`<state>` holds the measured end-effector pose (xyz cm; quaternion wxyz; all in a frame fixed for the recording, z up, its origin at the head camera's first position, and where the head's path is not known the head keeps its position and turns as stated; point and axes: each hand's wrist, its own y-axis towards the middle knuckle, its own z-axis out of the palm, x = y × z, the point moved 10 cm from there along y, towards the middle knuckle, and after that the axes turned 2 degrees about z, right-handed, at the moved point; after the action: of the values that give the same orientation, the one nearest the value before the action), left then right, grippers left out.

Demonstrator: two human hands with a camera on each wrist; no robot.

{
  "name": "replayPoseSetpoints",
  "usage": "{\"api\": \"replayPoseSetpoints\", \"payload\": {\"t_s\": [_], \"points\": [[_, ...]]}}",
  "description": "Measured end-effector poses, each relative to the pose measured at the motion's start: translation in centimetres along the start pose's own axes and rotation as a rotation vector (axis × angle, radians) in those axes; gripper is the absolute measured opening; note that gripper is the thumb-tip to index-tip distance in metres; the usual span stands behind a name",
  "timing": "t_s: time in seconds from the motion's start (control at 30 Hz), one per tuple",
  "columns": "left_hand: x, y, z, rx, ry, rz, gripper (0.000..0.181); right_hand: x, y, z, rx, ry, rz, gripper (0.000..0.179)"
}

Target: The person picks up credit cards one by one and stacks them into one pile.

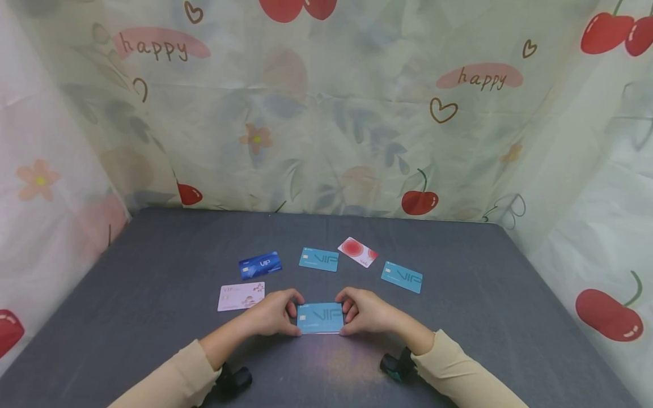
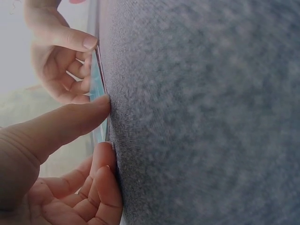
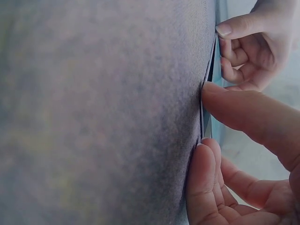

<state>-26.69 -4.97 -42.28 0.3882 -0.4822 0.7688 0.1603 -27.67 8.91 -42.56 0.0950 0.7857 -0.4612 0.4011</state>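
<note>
At the near middle of the table, a light-blue VIP card (image 1: 320,318) lies on top of a thin stack, with a pale edge showing beneath it. My left hand (image 1: 272,313) pinches the left end of these cards between thumb and fingers. On the opposite end, my right hand (image 1: 371,311) pinches them in the same way. In the left wrist view the cards (image 2: 97,79) appear edge-on, low against the cloth. The right wrist view shows their layered edge (image 3: 211,70) between both hands. How many cards are stacked, I cannot tell.
Beyond the hands lie a pink VIP card (image 1: 240,297), a dark-blue VIP card (image 1: 260,265), a light-blue card (image 1: 318,259), a white card with red circles (image 1: 358,252) and another light-blue card (image 1: 402,276). A printed curtain (image 1: 316,113) borders the dark table (image 1: 168,255).
</note>
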Motion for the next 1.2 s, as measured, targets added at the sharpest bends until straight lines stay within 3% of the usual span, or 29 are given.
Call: {"api": "replayPoseSetpoints", "payload": {"t_s": [1.2], "points": [[0.27,0.04,0.07,0.006,0.012,-0.036,0.05,0.03,0.05,0.06,-0.001,-0.036,0.008,0.05]]}}
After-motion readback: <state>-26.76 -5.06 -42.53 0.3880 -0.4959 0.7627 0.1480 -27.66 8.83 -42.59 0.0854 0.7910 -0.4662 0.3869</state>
